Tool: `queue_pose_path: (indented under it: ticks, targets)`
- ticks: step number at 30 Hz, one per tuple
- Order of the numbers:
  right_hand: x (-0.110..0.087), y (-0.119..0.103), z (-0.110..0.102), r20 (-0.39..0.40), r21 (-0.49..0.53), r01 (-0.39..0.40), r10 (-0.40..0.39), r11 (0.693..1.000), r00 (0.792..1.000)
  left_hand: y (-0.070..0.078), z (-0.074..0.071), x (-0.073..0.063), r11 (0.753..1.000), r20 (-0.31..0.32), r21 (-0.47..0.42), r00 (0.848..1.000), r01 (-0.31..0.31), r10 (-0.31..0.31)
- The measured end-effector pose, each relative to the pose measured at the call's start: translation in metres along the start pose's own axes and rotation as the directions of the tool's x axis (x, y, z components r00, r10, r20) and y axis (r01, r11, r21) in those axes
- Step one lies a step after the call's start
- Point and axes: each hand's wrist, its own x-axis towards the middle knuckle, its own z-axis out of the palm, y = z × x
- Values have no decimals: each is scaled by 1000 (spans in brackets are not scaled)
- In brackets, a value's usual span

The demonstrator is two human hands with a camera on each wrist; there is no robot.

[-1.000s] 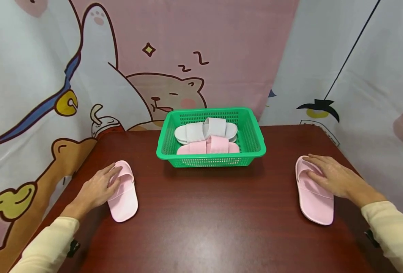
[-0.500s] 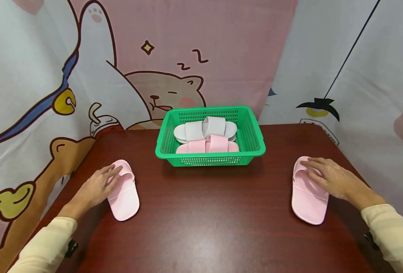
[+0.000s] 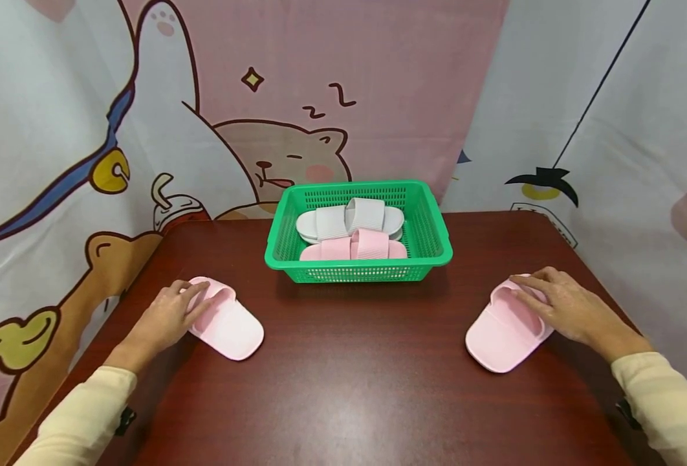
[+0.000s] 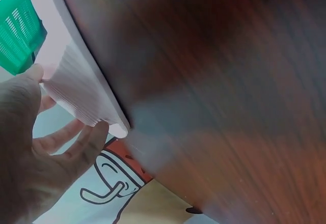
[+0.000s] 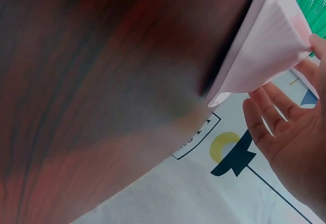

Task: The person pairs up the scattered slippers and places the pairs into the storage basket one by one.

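On the left of the table, my left hand (image 3: 164, 318) pinches the strap of a pink slipper (image 3: 234, 331), whose open heel end points down and right. Seen from the left wrist, thumb and fingers sit at the edge of the ribbed strap (image 4: 79, 86), with the sole close along the tabletop. Over on the right, my right hand (image 3: 576, 309) pinches the strap of a second pink slipper (image 3: 502, 335), its heel end angled down and left. The right wrist view has thumb and index finger at that strap (image 5: 267, 56), other fingers beneath its side.
A green plastic basket (image 3: 355, 265) stands at the back middle of the brown table (image 3: 343, 362). Inside it lie white slippers (image 3: 330, 224) with pink slippers (image 3: 372, 244) in front. A cartoon-printed cloth (image 3: 390, 84) hangs behind the table and along its sides.
Both slippers have turned under my hands, their heel ends swinging inward toward the middle of the table. The basket and its slippers stay put.
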Motion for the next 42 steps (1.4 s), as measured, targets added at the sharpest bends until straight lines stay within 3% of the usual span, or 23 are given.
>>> queue_pose_path:
  ticks: [9, 12, 15, 18, 20, 23, 25, 28, 32, 36, 42]
  targets:
    - [-2, -8, 9, -131, -66, -13, 5, 998, 991, 8, 3, 0, 996, 36, 26, 995, 88, -89]
    - [-2, -10, 9, -144, -70, -28, 17, 997, 989, 10, -1, 0, 993, 77, 15, 990, 113, -114]
    - [-3, -10, 6, -109, -30, -31, 28, 999, 994, 8, -9, -1, 994, 130, -24, 987, 104, -100]
    - [-5, -9, -3, -67, 18, -7, 8, 1000, 998, 2, -21, -2, 995, 162, -83, 986, 47, -33]
    - [-8, -8, -10, -45, 30, 36, -34, 999, 998, -4, -28, -1, 994, 164, -109, 986, -25, 43]
    - [-9, -6, -17, -2, 35, 116, -116, 993, 993, -11, -33, 4, 986, 190, -95, 970, -136, 152]
    - [-8, -6, -19, 52, 34, 161, -163, 986, 985, -13, -33, 9, 978, 225, -70, 952, -197, 208]
    - [-4, -9, -16, 119, 29, 203, -205, 979, 971, -11, -31, 16, 972, 291, -45, 928, -232, 235]
    - [4, -15, -12, 160, 19, 199, -200, 980, 967, -3, -27, 21, 966, 330, 2, 912, -260, 244]
    - [9, -18, -10, 180, 37, 151, -155, 988, 971, 6, -24, 23, 949, 306, 76, 913, -307, 271]
    - [11, -19, -10, 211, 85, 118, -134, 989, 968, 8, -16, 26, 933, 268, 110, 914, -343, 304]
